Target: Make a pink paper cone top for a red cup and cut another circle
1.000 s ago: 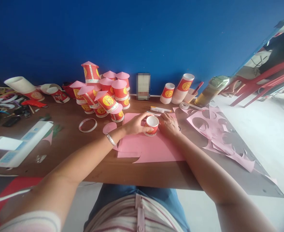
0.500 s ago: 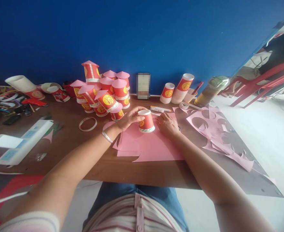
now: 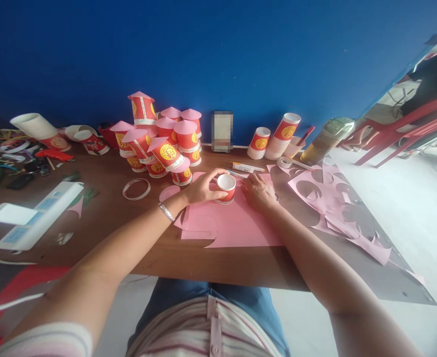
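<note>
My left hand (image 3: pixel 205 188) grips a red paper cup (image 3: pixel 226 194) from its left side, thumb in front and fingers behind. The cup's round white end faces up toward me, and its lower edge is at or just over a sheet of pink paper (image 3: pixel 237 223). To the right of the cup, my right hand (image 3: pixel 257 191) lies palm down on the pink sheet with its fingers stretched forward. A thin pale stick-like thing (image 3: pixel 235 173) shows by its fingertips. A small dark loop (image 3: pixel 277 197) peeks out beside that hand, mostly hidden.
Stacked red cups with pink cone tops (image 3: pixel 166 153) stand at back left, near a paper ring (image 3: pixel 136 189). A marker (image 3: pixel 248 167), tape roll (image 3: pixel 284 162), cup stack (image 3: pixel 282 141) and bottle (image 3: pixel 326 141) sit behind. Pink scraps (image 3: pixel 333 208) lie right, a power strip (image 3: pixel 43 213) left.
My left hand has lowered the cup slightly and tipped its white end toward me, so less of the red side shows. My right hand stays in the same place.
</note>
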